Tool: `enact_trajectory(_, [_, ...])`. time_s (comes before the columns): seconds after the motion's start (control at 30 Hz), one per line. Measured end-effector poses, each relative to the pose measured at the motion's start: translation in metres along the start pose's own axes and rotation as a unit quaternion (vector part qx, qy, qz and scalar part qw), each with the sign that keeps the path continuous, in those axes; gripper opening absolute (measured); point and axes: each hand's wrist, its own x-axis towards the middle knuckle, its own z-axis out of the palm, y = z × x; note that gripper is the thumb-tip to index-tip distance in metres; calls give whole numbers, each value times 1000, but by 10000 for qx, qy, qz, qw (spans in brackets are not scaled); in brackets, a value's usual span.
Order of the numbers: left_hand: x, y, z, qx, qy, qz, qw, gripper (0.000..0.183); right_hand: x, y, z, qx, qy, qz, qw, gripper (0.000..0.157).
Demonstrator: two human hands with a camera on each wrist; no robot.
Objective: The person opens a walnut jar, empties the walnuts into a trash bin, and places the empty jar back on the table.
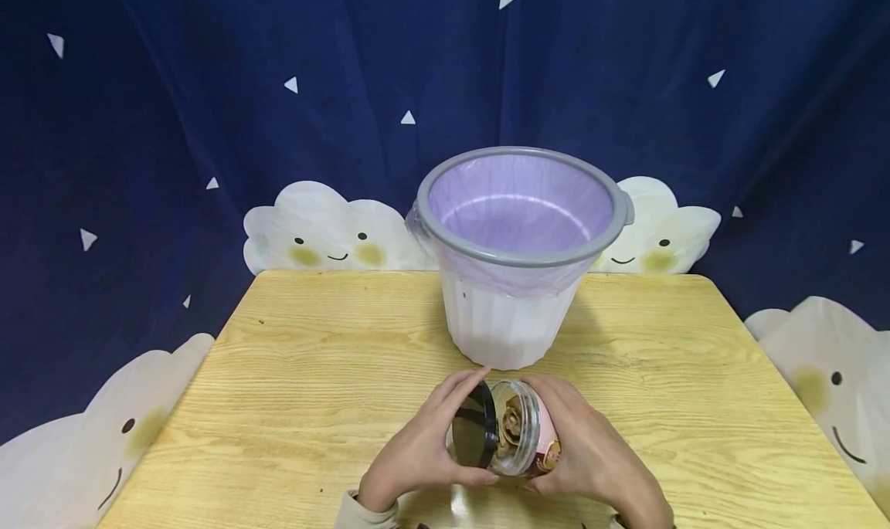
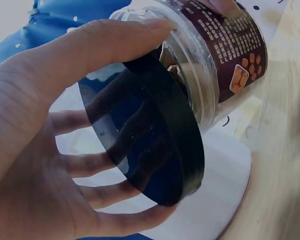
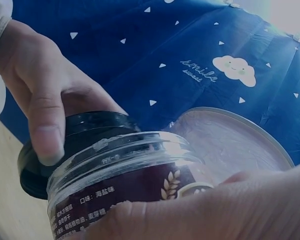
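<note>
A clear plastic jar [image 1: 531, 428] with a dark red and pink label is tilted on its side above the table, its threaded mouth facing left. My right hand [image 1: 580, 444] grips it around the body. Something brown and curled [image 1: 511, 421] shows inside the mouth. My left hand [image 1: 424, 444] holds a black-rimmed lid [image 2: 165, 135] with a see-through dark top, thumb on one edge and fingers on the other. The lid stands at an angle right beside the jar's mouth, off the threads. In the right wrist view the left thumb [image 3: 47, 140] lies over the lid's rim.
Behind the hands stands a white bin [image 1: 511, 320] with a grey rim and a purple liner bag. It rests on a light wooden table [image 1: 334, 359]. A dark blue curtain [image 1: 348, 50] with white triangles and smiling clouds hangs behind and at both sides.
</note>
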Motion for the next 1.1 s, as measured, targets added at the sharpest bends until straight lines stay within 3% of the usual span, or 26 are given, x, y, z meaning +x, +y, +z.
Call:
enact_trajectory(0.23, [-3, -3, -4, -4, -80, -251, 9997, 120, 0, 2, -1, 76, -21, 128, 9999, 115])
enact_trajectory(0.67, [-12, -14, -1, 805, -240, -752, 9936, 113, -1, 5, -2, 127, -118, 251, 9995, 116])
enact_trajectory(0.9, [-15, -21, 4, 1094, -599, -1096, 9861, 108, -2, 10, -5, 129, -13, 229, 9997, 114])
enact_trajectory(1.1, [-18, -26, 12, 1240, -730, -1200, 9823, 103, -4, 11, -5, 117, -20, 256, 9996, 115])
